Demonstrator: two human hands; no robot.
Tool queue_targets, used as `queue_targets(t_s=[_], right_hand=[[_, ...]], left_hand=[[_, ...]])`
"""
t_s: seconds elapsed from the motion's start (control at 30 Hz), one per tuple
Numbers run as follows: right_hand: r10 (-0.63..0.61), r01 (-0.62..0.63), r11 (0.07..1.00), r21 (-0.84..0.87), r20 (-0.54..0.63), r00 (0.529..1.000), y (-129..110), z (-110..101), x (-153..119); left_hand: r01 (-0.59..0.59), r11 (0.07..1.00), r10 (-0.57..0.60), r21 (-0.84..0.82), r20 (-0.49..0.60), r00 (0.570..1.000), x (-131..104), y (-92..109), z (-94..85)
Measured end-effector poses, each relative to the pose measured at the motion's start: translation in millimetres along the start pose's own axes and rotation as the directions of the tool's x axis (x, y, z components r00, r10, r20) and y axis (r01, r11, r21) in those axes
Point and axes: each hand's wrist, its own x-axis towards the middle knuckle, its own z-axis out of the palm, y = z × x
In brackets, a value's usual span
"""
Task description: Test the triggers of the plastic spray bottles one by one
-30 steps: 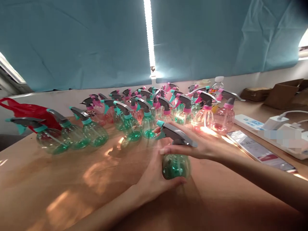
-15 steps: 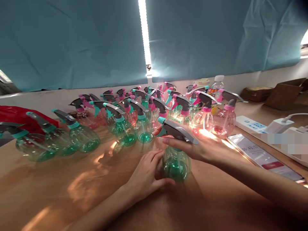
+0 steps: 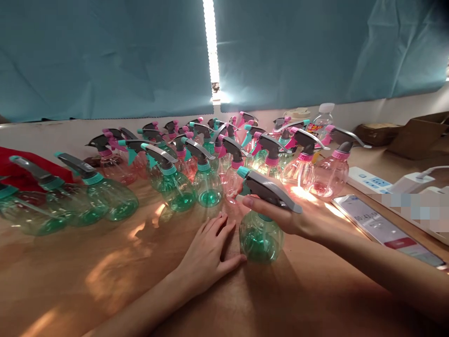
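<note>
**Head view: right hand (image 3: pixel 298 220) holding a round, clear-green plastic spray bottle (image 3: pixel 261 241) by its neck**

Beyond the grip, a wide blue cloth sheet (image 3: pixel 105 61) is covering the wall. Under the grip, a brown wooden table (image 3: pixel 63 285) is bearing everything nearby. Ahead of it, pink and green translucent spray bottles (image 3: pixel 208 185) are standing closely together, perhaps to save space. To its right, a long white plastic power strip (image 3: pixel 368 180) is lying beside a flat, bright-screened phone (image 3: pixel 389 229), which is facing up, probably for easy reading.

The held bottle is standing upright, its base seemingly resting on the wood. Right fingers are curling partly closed around its neck, below the grey lever, likely steadying it from above. Left of the grip, the left hand (image 3: pixel 206 257) is lying palm down, loosely spread and holding nothing; its thumb tip is pointing towards the base, whether touching I cannot tell.
</note>
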Motion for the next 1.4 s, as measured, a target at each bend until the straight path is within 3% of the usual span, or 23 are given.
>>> queue_targets(t_s=[0.4, 0.53, 0.67, 1.0, 1.23, 1.4], right_hand=[[-0.063, 0.067, 0.989, -0.135, 0.035, 0.997, -1, -5, -2], [-0.026, 0.026, 0.993, -0.112, 0.002, 1.000, 4, -4, -4], [0.093, -0.092, 0.986, -0.140, 0.003, 0.996, 8, -5, -9], [0.068, -0.063, 0.983, 0.172, -0.024, 0.997, 14, 5, -8], [0.116, -0.101, 0.974, 0.202, -0.064, 0.991, 16, 9, -9], [0.020, -0.011, 0.987, 0.161, -0.057, 0.998, 18, 10, -9]], left_hand=[[0.020, 0.999, -0.020, 0.038, -0.002, 1.000, -1, -1, 2.0], [0.019, 1.000, -0.019, 0.025, -0.007, 1.000, -2, -2, 2.5], [0.017, 1.000, -0.017, -0.008, -0.014, 1.000, -2, -2, 2.5], [-0.004, 1.000, 0.004, -0.014, 0.006, 1.000, -2, -3, -0.8], [0.001, 1.000, -0.001, -0.005, 0.010, 1.000, -3, -5, -0.3], [0.016, 1.000, -0.015, -0.005, 0.025, 1.000, -2, -4, -0.5]])
